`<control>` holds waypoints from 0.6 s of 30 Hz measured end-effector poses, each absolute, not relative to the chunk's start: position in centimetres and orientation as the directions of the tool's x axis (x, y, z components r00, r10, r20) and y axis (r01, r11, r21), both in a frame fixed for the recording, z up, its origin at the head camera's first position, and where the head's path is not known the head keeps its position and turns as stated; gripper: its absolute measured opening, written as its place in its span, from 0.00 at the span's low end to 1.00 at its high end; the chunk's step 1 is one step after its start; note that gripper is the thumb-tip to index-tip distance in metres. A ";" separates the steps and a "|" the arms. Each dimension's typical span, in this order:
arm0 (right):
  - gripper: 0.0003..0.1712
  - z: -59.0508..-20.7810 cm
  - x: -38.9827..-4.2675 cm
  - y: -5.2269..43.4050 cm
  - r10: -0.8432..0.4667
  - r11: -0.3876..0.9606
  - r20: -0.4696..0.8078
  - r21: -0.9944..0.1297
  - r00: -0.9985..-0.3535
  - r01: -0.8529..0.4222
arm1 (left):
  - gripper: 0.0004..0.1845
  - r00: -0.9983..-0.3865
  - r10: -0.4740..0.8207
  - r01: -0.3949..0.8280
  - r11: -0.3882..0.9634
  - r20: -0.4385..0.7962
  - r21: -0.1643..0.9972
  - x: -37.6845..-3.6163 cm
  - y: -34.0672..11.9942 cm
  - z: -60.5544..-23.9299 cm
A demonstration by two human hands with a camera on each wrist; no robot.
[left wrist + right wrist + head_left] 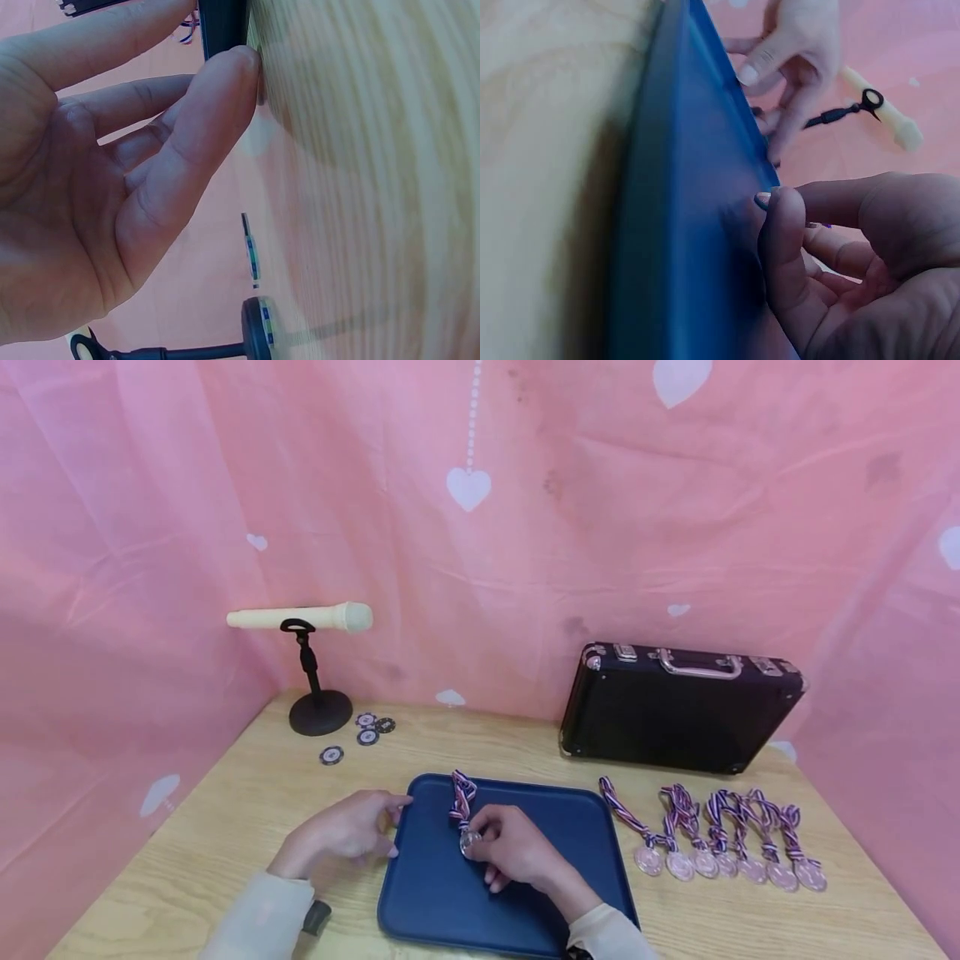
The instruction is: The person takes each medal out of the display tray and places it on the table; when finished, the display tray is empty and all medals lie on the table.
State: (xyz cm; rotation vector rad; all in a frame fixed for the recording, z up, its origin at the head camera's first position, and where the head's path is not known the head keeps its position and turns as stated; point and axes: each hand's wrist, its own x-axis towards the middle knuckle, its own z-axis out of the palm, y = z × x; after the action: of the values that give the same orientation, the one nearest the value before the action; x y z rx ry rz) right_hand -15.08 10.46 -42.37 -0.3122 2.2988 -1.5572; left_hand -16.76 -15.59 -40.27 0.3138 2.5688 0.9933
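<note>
A dark blue tray (435, 897) lies on the wooden table. On its left half is a silver-coloured medal (468, 844) with a striped red, white and blue ribbon (462, 797) bunched toward the far rim. My right hand (517, 847) pinches the medal's disc between thumb and fingers, low over the tray; in the right wrist view only a sliver of the disc (762, 200) shows at the fingertips. At the tray's left rim, my left hand (348, 831) touches the edge with thumb and fingers spread apart, gripping nothing.
Several more ribboned medals (705, 863) lie in a row right of the tray. Behind them a black case (682, 718) with a metal handle stands upright. A cream microphone (300, 617) on a black stand (321, 713) and several poker chips (367, 737) are at the back left.
</note>
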 end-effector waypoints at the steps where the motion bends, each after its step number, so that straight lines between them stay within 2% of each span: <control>1: 0.10 -42.3 -15.2 10.8 -0.366 0.365 -0.154 -0.931 -0.918 0.011 | 0.40 -0.908 0.330 0.072 0.728 -0.257 0.681 -16.8 -15.6 -40.2; 18: 0.22 -40.7 -15.8 17.7 -0.260 0.303 -0.145 -0.951 -0.955 0.062 | 0.41 -0.903 0.350 0.095 0.729 -0.249 0.678 -17.1 -15.7 -40.6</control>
State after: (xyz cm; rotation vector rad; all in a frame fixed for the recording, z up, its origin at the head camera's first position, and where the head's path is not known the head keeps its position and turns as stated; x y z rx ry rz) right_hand -15.80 17.67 -40.67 -0.1797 2.3014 -1.6993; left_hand -17.15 -15.66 -40.56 0.3444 2.5712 0.9798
